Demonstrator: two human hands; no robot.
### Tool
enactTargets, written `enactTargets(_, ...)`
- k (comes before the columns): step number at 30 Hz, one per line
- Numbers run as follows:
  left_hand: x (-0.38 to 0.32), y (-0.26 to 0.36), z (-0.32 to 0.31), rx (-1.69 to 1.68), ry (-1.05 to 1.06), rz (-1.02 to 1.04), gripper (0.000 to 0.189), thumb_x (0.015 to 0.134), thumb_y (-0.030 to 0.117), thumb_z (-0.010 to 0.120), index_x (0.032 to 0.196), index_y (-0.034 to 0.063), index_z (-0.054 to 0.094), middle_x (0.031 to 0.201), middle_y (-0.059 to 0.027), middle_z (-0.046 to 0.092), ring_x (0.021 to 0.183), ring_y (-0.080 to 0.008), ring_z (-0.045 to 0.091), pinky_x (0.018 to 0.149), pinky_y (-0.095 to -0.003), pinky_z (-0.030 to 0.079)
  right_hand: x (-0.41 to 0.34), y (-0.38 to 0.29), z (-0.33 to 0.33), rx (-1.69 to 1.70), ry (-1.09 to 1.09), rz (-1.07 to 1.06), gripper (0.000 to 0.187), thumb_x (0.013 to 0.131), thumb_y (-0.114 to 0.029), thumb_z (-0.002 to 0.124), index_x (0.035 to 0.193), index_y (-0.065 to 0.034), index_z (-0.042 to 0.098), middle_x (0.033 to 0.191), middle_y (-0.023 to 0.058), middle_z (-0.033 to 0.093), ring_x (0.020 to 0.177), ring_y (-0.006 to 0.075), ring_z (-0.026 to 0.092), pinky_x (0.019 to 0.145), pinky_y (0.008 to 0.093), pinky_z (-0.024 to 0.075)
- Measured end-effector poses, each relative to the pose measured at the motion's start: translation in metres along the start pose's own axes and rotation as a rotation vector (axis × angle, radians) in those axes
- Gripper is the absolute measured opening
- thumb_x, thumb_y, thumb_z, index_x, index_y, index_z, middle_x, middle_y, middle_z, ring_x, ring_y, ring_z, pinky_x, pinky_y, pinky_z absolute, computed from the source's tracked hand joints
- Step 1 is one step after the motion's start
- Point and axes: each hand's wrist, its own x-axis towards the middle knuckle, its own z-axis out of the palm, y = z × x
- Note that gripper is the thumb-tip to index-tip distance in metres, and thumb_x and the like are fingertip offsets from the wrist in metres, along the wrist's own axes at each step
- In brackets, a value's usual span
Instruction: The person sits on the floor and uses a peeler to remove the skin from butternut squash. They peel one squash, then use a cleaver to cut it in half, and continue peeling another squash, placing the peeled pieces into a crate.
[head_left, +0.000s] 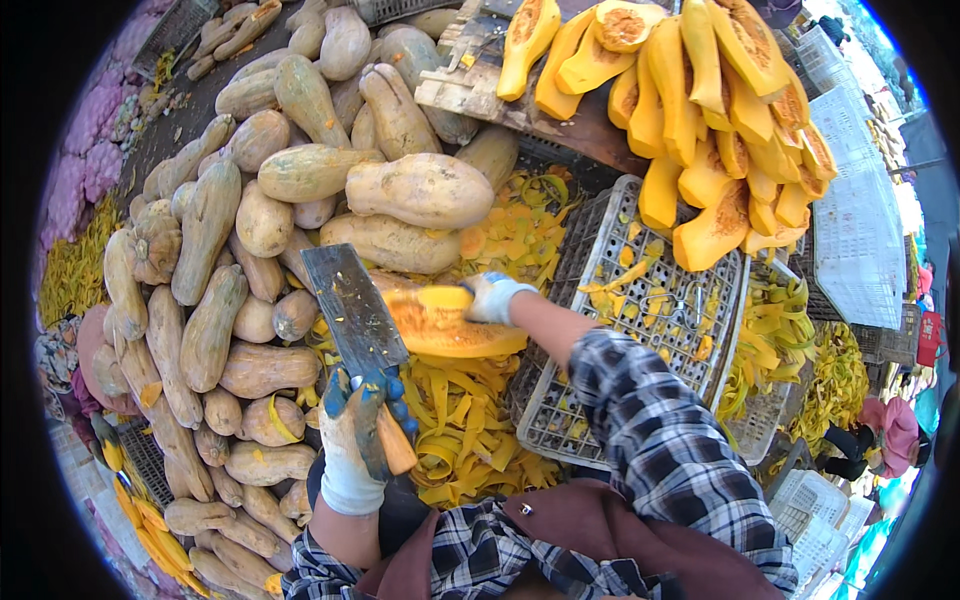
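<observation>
My left hand (351, 431), in a white work glove with a blue-coated palm, grips a cleaver (354, 309) by its wooden handle. The broad, dirt-specked blade points up and away from me. Beyond the blade lies a cut pumpkin (454, 334), its orange flesh facing up and blurred. My right hand (495, 297), also gloved, has its fingers curled at the pumpkin's upper right edge; blur hides the fingertips. Yellow-green peelings (465, 435) are heaped beneath the pumpkin and in front of me.
Unpeeled tan pumpkins (255, 315) are piled at left. Peeled orange pumpkin halves (720, 142) are stacked on a wooden board (480, 82) and crates at upper right. An upturned plastic crate (547, 427) bears a metal-wire peeler (675, 306) under my right arm. A person (892, 435) is at far right.
</observation>
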Motion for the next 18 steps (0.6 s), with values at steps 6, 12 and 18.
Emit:
enactTargets(6, 0.011, -0.002, 0.007, 0.03, -0.133, -0.003, 0.024, 0.098, 0.027, 0.059, 0.11, 0.0056, 0.059, 0.092, -0.0068, 0.066, 0.076, -0.0194, 0.065, 0.065, -0.0315, 0.056, -0.033, 0.046, -0.124, 1.132, 0.559, -0.141, 0.04, 0.084, -0.007, 0.075, 0.122, -0.002, 0.063, 0.104, 0.0125, 0.071, 0.091, 0.0239, 0.071, 0.085, 0.0373, 0.0591)
enactTargets(12, 0.007, 0.001, 0.027, 0.06, -0.079, -0.037, 0.022, 0.096, 0.019, 0.066, 0.109, 0.0038, 0.058, 0.088, -0.005, 0.063, 0.072, -0.0153, 0.063, 0.061, -0.0271, 0.054, -0.016, 0.107, -0.322, 1.224, 0.884, -0.078, 0.036, 0.099, -0.037, 0.057, 0.124, -0.0129, 0.061, 0.111, 0.0089, 0.068, 0.099, 0.0209, 0.062, 0.095, 0.0354, 0.0505)
enactTargets(18, 0.003, -0.004, 0.035, 0.057, -0.056, -0.061, 0.021, 0.095, 0.02, 0.067, 0.109, 0.0057, 0.058, 0.087, -0.005, 0.063, 0.071, -0.0158, 0.061, 0.06, -0.0272, 0.052, -0.037, 0.123, -0.324, 1.333, 0.943, -0.207, 0.032, 0.1, -0.034, 0.058, 0.122, -0.0104, 0.058, 0.1, 0.013, 0.074, 0.088, 0.0227, 0.071, 0.08, 0.0338, 0.0587)
